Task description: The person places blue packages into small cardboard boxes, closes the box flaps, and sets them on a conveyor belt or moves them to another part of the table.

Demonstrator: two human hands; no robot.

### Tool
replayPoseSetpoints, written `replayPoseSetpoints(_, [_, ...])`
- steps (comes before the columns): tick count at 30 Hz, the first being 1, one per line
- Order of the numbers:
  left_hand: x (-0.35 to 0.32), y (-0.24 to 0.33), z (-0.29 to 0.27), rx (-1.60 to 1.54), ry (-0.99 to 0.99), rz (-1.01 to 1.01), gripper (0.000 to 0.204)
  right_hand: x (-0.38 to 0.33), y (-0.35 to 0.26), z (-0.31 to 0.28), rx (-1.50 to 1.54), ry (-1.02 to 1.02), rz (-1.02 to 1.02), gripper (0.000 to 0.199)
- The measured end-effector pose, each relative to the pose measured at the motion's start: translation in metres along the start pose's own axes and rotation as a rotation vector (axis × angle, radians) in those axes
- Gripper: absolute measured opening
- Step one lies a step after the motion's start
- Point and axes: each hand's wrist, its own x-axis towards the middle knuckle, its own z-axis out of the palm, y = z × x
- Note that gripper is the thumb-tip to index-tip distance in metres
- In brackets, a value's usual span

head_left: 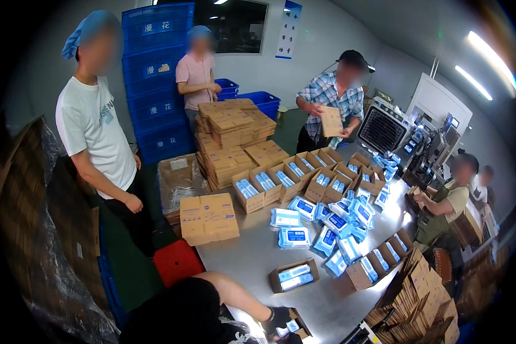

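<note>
My left hand (277, 319), in a dark glove, is at the near edge of the metal table. It touches the side of a small open carton (297, 317) cut off by the lower edge of the view. Blue-and-white wipe packs (288, 328) lie in that carton. The dark glove hides how the fingers are bent. A dark shape below the carton may be part of my right hand, but the frame edge cuts it off. Just beyond stands another open carton (275, 282) with two wipe packs (296, 276) inside.
Loose wipe packs (338, 223) are heaped mid-table. Filled cartons (257, 200) line the far side, others (358, 275) the right. Flattened cartons (209, 218) are stacked left, more (418, 304) at lower right. A red stool (178, 262) stands left; several people work around.
</note>
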Motion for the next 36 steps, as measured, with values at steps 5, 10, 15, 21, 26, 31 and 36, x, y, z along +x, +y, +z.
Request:
replayPoseSetpoints(5, [0.000,-0.020,0.033,-0.458,0.148,0.029,0.055,0.048,0.020,-0.111,0.694,-0.330,0.550,0.053])
replayPoseSetpoints(10, [0.045,-0.062,0.131,-0.418,0.730,-0.468,0.062,0.110,0.134,-0.402,0.885,-0.391,0.861,0.058])
replayPoseSetpoints(15, [0.053,-0.072,0.155,-0.285,0.458,-0.367,0.057,0.130,0.100,-0.413,0.624,0.294,0.836,0.050])
replayPoseSetpoints(21, [0.037,-0.078,0.221,-0.671,0.422,-0.201,0.056,0.085,0.037,-0.413,0.563,0.334,0.873,0.065])
replayPoseSetpoints(26, [0.052,-0.010,0.040,-0.017,0.813,-0.262,0.049,-0.030,0.094,-0.375,0.394,0.148,1.052,0.059])
replayPoseSetpoints(31, [0.011,-0.074,0.013,0.031,0.579,-0.907,0.037,-0.093,0.108,-0.360,0.395,0.226,0.958,0.064])
replayPoseSetpoints(36, [-0.009,-0.053,0.040,0.134,0.438,-0.511,0.022,-0.113,0.102,-0.345,0.146,0.131,1.169,0.056])
